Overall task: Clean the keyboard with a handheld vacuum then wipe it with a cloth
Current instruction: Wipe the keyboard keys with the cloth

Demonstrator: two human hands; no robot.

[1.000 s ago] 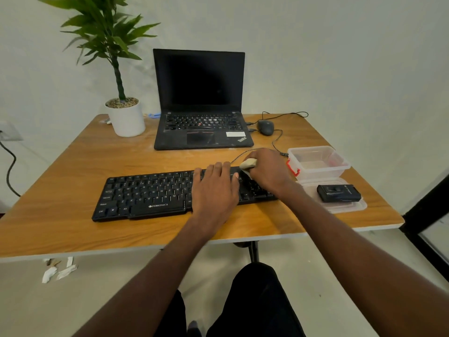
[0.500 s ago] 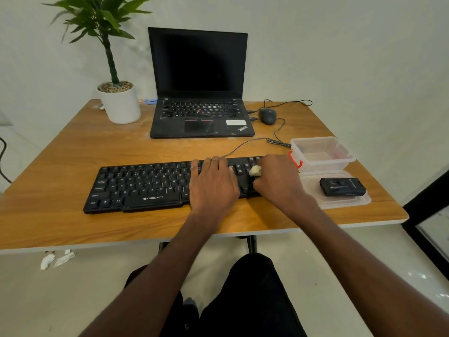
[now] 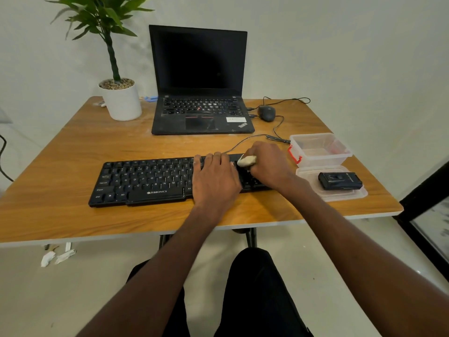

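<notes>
Beige cloth (image 3: 246,160) now nearer kbd's (image 3: 150,178) top.

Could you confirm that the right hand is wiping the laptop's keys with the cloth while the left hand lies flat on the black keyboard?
Not quite. In the head view the right hand holds the cloth on the black keyboard, not the laptop. The left hand does lie flat there.

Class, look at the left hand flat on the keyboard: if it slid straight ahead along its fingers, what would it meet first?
Probably the laptop; the left hand first crosses bare table, possibly the keyboard cable.
</notes>
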